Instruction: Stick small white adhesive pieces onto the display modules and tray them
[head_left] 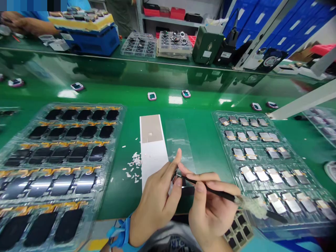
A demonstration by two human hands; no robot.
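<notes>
Low over the bench, my left hand (159, 197) pinches a small dark-edged piece (175, 173) between thumb and fingers; most of it is hidden. My right hand (214, 210) grips slim black tweezers (219, 192) like a pen, their tips at that piece. Pale, crumpled material (253, 206) is wrapped around the tweezers' rear part. Under and beyond the left hand lies a white strip (153, 157) with a grey-beige upper part. A clear plastic strip (177, 134) lies to its right. White scraps (135, 161) are scattered left of the white strip.
A clear tray (119, 120) of black screens with orange flex cables stands left. Another tray (219, 129) holds silver-backed parts at right. Several small watch-like cases, one a pink-edged case (152, 96), lie behind. A raised shelf (147, 61) bears boxes. Another person's hands (28, 24) show upper left.
</notes>
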